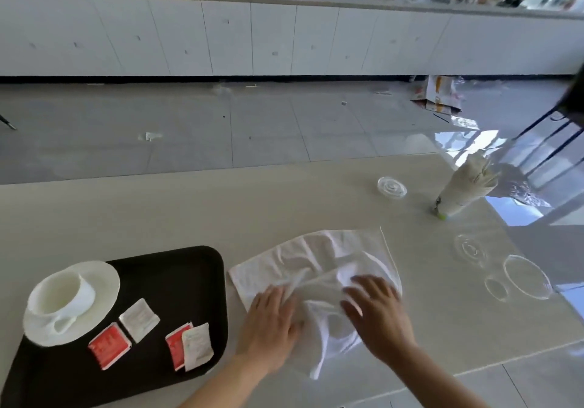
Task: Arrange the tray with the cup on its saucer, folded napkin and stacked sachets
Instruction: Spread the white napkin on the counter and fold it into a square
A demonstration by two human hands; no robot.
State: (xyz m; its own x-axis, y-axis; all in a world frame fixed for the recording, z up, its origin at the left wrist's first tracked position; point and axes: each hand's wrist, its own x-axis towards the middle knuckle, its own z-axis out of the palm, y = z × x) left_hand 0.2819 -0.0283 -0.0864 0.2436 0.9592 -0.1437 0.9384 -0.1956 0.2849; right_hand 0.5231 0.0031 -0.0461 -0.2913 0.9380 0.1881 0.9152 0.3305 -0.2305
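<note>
Under both hands' grip, napkin [316, 268], crumpled

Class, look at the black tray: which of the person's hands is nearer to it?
Left. The left hand rests on the napkin just beside the black tray; the right hand presses the napkin farther away.

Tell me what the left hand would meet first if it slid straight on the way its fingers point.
The left hand points up and slightly right over the crumpled white cloth napkin; more napkin comes first, then apparently bare beige tabletop.
</note>
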